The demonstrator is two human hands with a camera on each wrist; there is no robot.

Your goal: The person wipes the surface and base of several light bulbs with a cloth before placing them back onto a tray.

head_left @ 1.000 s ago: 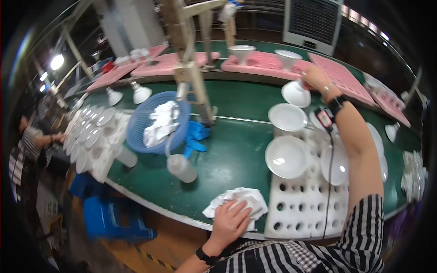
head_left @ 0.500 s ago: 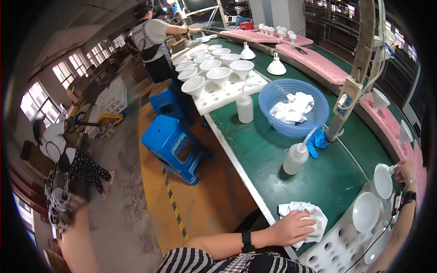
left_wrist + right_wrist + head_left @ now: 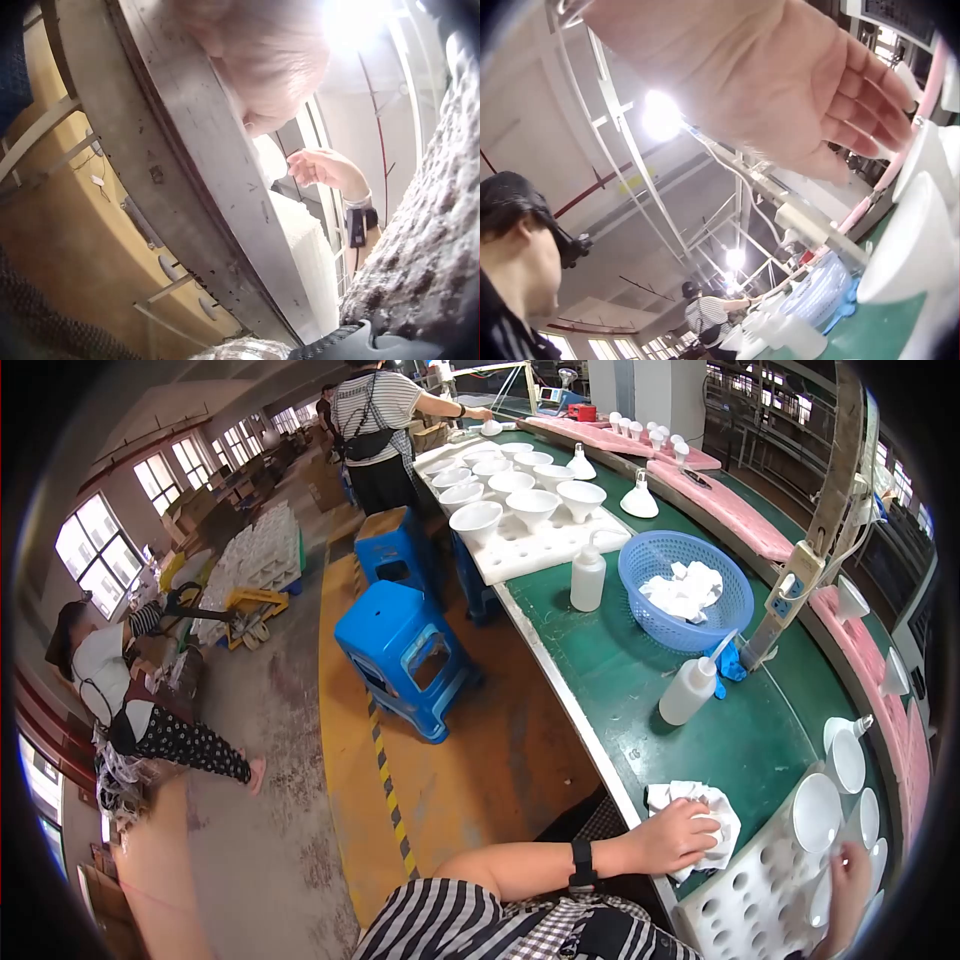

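Note:
My left hand (image 3: 680, 838) rests on a crumpled white cloth (image 3: 732, 810) at the table's front edge, fingers slightly bent. In the left wrist view that hand is cut off at the top. My right hand (image 3: 850, 880) is over the white shades on the perforated white board (image 3: 745, 895); the right wrist view shows the hand (image 3: 810, 90) with loose fingers and nothing held. A wide white shade (image 3: 817, 813) sits in the board beside it. Behind the board, another shade (image 3: 838, 733) lies on the green table, its metal end towards the pink foam.
A squeeze bottle (image 3: 688, 692) stands before a blue basket (image 3: 650, 610) of white cloths, near a blue glove (image 3: 732, 663) and a post (image 3: 790, 595). Further left are a second bottle (image 3: 588, 578), a board (image 3: 510, 560) of shades, blue stools (image 3: 385, 620) and people.
My right hand has let go of the shade near the pink foam and come back nearer my body, over the board. My left hand stays on the cloth. The head view has swung left.

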